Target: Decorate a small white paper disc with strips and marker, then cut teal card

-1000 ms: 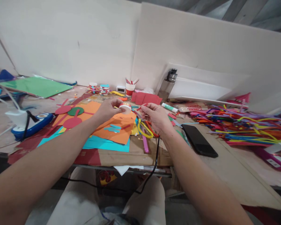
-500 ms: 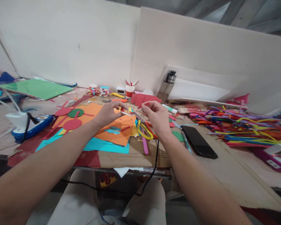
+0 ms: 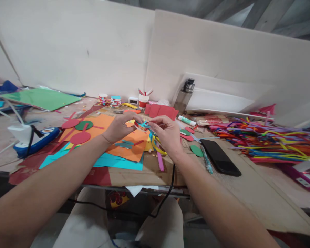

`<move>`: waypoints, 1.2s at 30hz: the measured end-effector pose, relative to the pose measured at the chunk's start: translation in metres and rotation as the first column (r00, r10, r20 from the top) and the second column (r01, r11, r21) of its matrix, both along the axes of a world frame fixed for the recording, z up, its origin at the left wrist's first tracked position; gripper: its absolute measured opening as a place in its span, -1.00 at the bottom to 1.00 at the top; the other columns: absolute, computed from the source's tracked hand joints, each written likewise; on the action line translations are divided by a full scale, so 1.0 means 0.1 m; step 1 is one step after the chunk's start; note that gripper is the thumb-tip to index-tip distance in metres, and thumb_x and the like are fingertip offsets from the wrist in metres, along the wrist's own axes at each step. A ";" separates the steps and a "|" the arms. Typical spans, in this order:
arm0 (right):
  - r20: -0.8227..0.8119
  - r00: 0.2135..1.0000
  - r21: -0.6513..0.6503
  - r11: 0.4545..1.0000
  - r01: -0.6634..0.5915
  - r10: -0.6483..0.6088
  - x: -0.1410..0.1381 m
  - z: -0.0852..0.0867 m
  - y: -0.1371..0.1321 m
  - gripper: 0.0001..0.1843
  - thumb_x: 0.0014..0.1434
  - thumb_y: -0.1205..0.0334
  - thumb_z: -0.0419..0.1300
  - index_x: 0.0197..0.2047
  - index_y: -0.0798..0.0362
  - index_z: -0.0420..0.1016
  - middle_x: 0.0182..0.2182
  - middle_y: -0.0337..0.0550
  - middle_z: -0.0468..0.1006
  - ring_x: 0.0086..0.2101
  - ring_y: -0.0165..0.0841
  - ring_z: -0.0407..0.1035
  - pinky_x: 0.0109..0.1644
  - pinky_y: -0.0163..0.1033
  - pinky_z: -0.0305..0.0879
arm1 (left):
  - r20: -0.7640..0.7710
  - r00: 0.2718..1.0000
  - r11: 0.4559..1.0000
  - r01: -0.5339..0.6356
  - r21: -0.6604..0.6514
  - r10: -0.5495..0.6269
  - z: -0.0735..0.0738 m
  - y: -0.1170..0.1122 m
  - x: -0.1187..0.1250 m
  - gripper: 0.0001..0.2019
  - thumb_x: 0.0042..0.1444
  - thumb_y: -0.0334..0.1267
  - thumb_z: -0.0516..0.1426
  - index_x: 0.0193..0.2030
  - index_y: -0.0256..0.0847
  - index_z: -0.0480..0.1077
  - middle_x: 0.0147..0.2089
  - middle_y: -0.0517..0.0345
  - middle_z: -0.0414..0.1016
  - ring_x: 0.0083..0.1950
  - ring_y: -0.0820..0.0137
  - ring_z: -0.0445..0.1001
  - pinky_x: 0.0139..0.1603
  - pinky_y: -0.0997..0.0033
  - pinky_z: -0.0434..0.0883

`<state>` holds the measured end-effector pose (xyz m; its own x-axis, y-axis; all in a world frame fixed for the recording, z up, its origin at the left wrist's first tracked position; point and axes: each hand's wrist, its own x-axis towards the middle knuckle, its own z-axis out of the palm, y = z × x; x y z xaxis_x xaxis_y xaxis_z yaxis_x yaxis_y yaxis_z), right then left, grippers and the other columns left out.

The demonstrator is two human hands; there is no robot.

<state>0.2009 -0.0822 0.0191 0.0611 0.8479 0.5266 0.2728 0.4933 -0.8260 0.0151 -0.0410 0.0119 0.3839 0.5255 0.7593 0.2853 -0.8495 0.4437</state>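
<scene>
My left hand (image 3: 119,128) pinches a small round decorated paper cup piece (image 3: 140,125), red and white with a teal bit on it, above the orange paper (image 3: 124,146). My right hand (image 3: 165,135) is closed beside it, its fingertips pinched on the same piece from the right; a thin red strip seems to be between them. Both hands meet a little above the table. Yellow-handled scissors (image 3: 158,147) lie on the table under my right hand.
Teal paper (image 3: 113,161), red and green paper lollipop shapes (image 3: 79,132), a glue stick (image 3: 186,120), a black phone (image 3: 219,157), a pile of coloured pipe cleaners (image 3: 268,141), a water bottle (image 3: 185,94), a blue glue gun (image 3: 34,139) and green sheets (image 3: 41,97) crowd the table.
My hands have come closer together; the right fingers moved left onto the round piece, which has turned in my left hand.
</scene>
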 end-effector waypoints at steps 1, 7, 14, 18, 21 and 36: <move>-0.012 1.000 -0.013 1.000 -0.009 0.009 0.00 -0.01 0.00 -0.82 -0.01 0.10 0.32 -0.37 0.02 0.54 -0.43 -0.19 0.55 -0.46 -0.41 0.34 -0.37 -0.29 0.27 | -0.004 1.000 1.000 0.005 0.012 -0.005 0.00 0.00 0.00 -0.84 -0.02 -0.48 0.14 -0.30 -0.17 0.44 -0.20 0.08 0.59 -0.10 0.35 0.53 0.04 0.25 0.42; -0.039 0.999 -0.097 0.995 0.006 -0.009 -0.01 0.02 0.00 -0.80 -0.04 0.09 0.33 -0.40 0.05 0.54 -0.52 -0.23 0.52 -0.50 -0.43 0.31 -0.42 -0.31 0.23 | -0.005 0.999 0.996 0.037 0.077 -0.037 -0.03 0.02 -0.01 -0.81 -0.01 -0.50 0.14 -0.26 -0.18 0.45 -0.19 0.08 0.58 -0.09 0.36 0.53 0.03 0.28 0.42; -0.048 0.997 -0.150 0.988 0.046 -0.054 -0.01 0.06 0.00 -0.83 -0.06 0.14 0.32 -0.46 0.07 0.51 -0.51 -0.23 0.54 -0.49 -0.44 0.33 -0.42 -0.33 0.22 | -0.028 1.000 1.000 -0.002 0.016 0.002 0.00 0.00 0.00 -0.84 -0.02 -0.47 0.13 -0.31 -0.17 0.44 -0.22 0.10 0.59 -0.10 0.35 0.53 0.04 0.26 0.42; -0.034 0.998 -0.133 0.989 0.056 -0.061 -0.01 0.07 0.00 -0.84 -0.06 0.15 0.32 -0.46 0.06 0.50 -0.52 -0.23 0.53 -0.50 -0.45 0.31 -0.42 -0.33 0.21 | -0.031 1.000 1.000 -0.001 0.012 0.002 0.00 0.00 0.01 -0.83 -0.04 -0.49 0.13 -0.31 -0.16 0.44 -0.22 0.10 0.58 -0.11 0.35 0.53 0.02 0.26 0.42; -0.042 0.998 -0.136 0.989 0.049 -0.056 -0.01 0.06 -0.01 -0.84 -0.06 0.15 0.33 -0.45 0.05 0.50 -0.53 -0.24 0.51 -0.51 -0.44 0.30 -0.43 -0.32 0.21 | -0.025 0.999 0.999 0.022 0.030 -0.021 -0.01 0.01 0.00 -0.82 -0.03 -0.50 0.13 -0.30 -0.17 0.44 -0.22 0.09 0.58 -0.13 0.35 0.54 0.00 0.28 0.43; 0.156 0.985 0.091 0.994 0.061 -0.074 0.01 -0.03 -0.03 -0.85 0.05 0.12 0.31 -0.34 0.02 0.56 -0.41 -0.20 0.56 -0.43 -0.41 0.30 -0.31 -0.28 0.22 | -0.005 1.000 0.996 0.024 0.087 -0.024 -0.01 0.00 0.00 -0.81 -0.01 -0.51 0.13 -0.28 -0.18 0.45 -0.21 0.11 0.59 -0.11 0.38 0.53 0.00 0.32 0.42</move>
